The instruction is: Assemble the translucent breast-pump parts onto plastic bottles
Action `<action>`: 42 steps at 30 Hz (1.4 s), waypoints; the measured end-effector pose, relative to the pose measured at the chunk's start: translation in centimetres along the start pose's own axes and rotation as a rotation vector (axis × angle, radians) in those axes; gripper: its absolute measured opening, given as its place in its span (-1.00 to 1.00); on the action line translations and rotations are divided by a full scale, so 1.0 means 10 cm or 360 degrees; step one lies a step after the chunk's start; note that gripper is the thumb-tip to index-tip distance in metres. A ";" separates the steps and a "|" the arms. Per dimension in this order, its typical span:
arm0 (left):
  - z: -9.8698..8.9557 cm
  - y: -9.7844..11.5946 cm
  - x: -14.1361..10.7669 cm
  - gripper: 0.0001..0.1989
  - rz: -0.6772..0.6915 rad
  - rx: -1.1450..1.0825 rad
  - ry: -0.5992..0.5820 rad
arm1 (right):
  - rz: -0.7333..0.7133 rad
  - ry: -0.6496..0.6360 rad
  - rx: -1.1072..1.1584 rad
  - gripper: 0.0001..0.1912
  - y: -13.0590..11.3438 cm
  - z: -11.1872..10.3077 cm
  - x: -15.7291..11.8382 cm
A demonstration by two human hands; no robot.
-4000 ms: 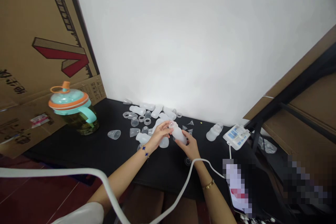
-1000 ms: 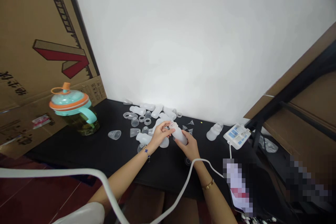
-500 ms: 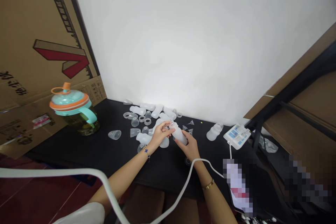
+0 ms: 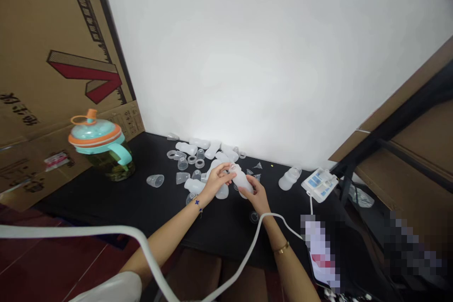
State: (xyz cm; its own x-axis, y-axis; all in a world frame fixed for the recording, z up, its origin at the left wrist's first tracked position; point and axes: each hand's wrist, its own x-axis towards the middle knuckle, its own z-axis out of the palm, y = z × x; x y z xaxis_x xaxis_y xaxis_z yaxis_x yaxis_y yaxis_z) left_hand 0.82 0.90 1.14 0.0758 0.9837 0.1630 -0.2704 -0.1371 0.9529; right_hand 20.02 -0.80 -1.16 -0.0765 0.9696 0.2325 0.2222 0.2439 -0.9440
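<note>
From the head view, we look down at a black counter (image 4: 116, 210) in front of a white wall (image 4: 247, 56). Our left hand (image 4: 217, 180) and our right hand (image 4: 256, 194) are both closed around one frosted plastic baby bottle (image 4: 242, 182), which we hold tilted over the middle of the counter. The fingers (image 4: 226, 174) of the left hand are at the upper end of the bottle, and the right hand grasps its lower body. Just behind the hands lies a loose group of bottles, clear cups and rings (image 4: 198, 158). A clear cup (image 4: 155, 180) lies apart on the left, near a teal and orange lidded mug (image 4: 102, 148). On the right stand another bottle (image 4: 289, 179) and a white control box (image 4: 319, 185). A white tube (image 4: 88, 230) passes in front of us.
</note>
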 end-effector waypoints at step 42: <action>0.01 0.06 0.00 -0.52 0.0009 -0.0071 0.0059 | 0.0467 -0.0142 0.0833 -0.37 0.05 0.02 0.05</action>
State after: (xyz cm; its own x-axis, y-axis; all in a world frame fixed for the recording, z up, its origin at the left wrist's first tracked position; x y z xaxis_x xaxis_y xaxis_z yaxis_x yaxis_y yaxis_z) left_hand 0.73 0.84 1.69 0.0388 0.9867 0.1577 -0.3132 -0.1378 0.9396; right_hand 19.90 -0.21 -1.54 -0.1709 0.9838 -0.0539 -0.2597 -0.0977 -0.9607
